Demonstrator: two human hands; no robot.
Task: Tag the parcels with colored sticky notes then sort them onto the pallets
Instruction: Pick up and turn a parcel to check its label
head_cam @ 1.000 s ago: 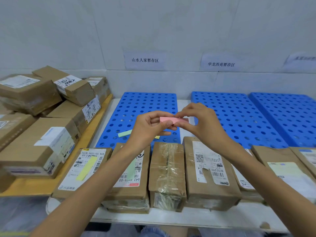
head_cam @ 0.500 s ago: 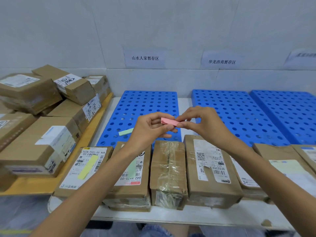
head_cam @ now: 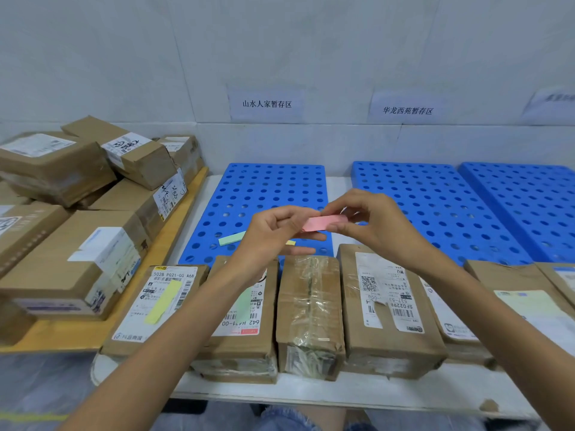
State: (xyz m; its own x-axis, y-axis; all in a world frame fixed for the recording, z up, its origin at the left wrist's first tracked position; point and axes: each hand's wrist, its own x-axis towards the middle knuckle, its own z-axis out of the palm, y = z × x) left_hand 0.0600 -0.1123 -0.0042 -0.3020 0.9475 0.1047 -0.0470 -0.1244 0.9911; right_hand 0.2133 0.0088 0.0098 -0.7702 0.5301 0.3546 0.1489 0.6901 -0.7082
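Both hands hold a small pink sticky-note pad (head_cam: 322,223) above the row of parcels. My left hand (head_cam: 273,231) grips its left end and my right hand (head_cam: 370,227) pinches its right end. Below them lie several brown parcels side by side: one with a yellow note (head_cam: 161,301), one with a green note (head_cam: 242,306), a tape-wrapped parcel (head_cam: 311,309) with no note, and a labelled parcel (head_cam: 385,306). A green note strip (head_cam: 231,238) and a yellow one (head_cam: 291,242) rest on the left blue pallet (head_cam: 273,188).
Two more blue pallets (head_cam: 435,200) (head_cam: 525,197) lie to the right under paper wall signs (head_cam: 267,104). A stack of brown boxes (head_cam: 77,219) sits on a yellow board (head_cam: 77,334) at the left. More parcels (head_cam: 529,300) lie at the right edge.
The hands and pink pad have stayed nearly in place. The right fingers have shifted along the pad's right end, and a pink sheet looks slightly lifted.
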